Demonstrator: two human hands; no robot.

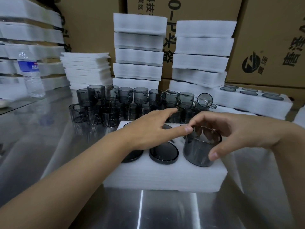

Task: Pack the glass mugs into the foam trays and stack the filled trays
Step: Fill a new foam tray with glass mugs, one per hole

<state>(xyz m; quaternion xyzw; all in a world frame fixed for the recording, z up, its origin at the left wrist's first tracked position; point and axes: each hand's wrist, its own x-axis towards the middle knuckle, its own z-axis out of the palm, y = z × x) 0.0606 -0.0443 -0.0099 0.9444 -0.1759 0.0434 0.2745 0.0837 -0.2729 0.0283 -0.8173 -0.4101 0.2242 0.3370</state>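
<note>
Grey mug (198,149), gripped by right hand (231,129), stands in foam tray (165,177); left hand (148,129) spread beside.

Right hand (239,129) holds a grey mug (198,151) in the foam tray (165,177); left hand (148,129) hovers flat above.

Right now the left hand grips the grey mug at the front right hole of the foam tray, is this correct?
No. In the head view the right hand grips the grey mug at the front right hole of the foam tray; the left hand is stretched out open above the tray.
</note>
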